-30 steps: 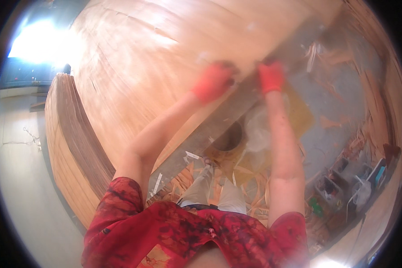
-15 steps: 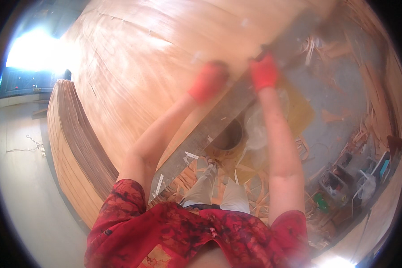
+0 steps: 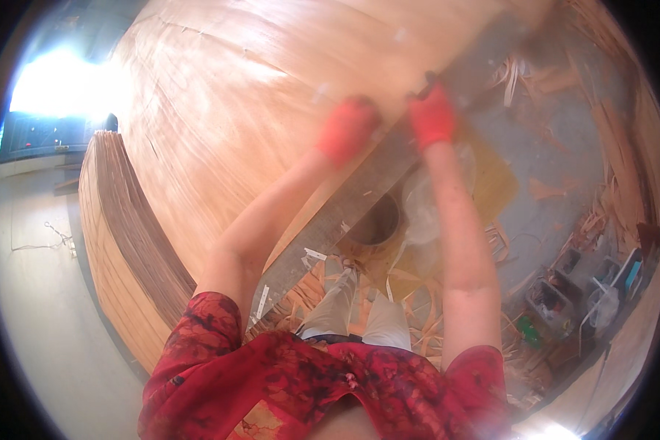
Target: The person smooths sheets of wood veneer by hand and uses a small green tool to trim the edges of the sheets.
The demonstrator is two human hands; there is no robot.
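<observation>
My left hand (image 3: 349,130), in a red glove with a dark finger side, is curled over a large pale wood veneer sheet (image 3: 220,110). My right hand (image 3: 431,119), gloved the same way, is closed at the sheet's near right edge. A small dark tip juts past its fingers, and I cannot make out whether it is glove or tool. Both hands look hazy, and whatever lies inside their fingers is hidden. Along the sheet's edge, beneath the hands, runs a long grey strip of tabletop (image 3: 323,209).
A thick stack of veneer (image 3: 117,242) stands at left. Below the table edge are a round dark-mouthed container (image 3: 375,220), clear plastic (image 3: 423,213) and veneer scraps (image 3: 315,290) round my feet. Plastic bins (image 3: 551,302) and a green item (image 3: 526,331) sit at right.
My left hand has shifted slightly right and toward the sheet's edge. My right hand has barely moved. The sheet looks the same.
</observation>
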